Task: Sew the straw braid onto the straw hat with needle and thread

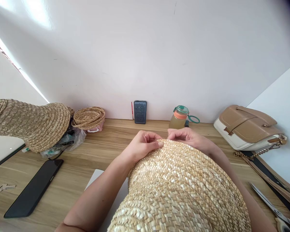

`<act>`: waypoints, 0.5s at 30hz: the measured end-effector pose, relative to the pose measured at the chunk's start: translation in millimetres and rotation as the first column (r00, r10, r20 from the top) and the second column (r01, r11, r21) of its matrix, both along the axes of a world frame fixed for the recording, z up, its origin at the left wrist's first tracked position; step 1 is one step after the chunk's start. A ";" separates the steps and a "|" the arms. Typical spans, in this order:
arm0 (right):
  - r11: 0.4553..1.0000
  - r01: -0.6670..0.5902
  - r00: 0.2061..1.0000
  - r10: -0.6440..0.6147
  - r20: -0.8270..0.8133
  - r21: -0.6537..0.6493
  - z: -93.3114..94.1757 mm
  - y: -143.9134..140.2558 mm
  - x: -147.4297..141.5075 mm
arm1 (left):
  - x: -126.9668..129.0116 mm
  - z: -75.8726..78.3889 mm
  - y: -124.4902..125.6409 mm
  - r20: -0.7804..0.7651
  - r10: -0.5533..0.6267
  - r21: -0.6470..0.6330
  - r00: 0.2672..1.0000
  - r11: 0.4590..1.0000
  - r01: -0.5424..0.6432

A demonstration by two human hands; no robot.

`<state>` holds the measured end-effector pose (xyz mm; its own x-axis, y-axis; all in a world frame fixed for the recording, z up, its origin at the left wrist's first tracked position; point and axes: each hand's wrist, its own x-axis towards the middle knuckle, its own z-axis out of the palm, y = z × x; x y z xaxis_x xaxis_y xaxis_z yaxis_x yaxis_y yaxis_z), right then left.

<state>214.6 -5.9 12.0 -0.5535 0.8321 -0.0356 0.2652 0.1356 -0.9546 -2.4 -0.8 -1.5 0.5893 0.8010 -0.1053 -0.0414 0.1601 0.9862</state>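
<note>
wood desk (106, 141): both hands' grip, l (142, 146) & r (187, 135), pinching straw hat (181, 190) edge.

Light wood table (125, 129) before me, grain running left to right. Plain white wall (145, 58) rises straight behind table's far edge, few faint marks on it. Second white panel (280, 106) stands at table's right end. Bright daylight patch high on wall above table's left side; slanted light strip runs down toward that corner.
</note>
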 end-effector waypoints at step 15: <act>1.000 -0.008 1.000 0.008 0.013 0.026 -1.7 0.0 2.1 | 2.6 0.5 -0.3 0.018 -0.008 -0.034 1.000 0.999 0.009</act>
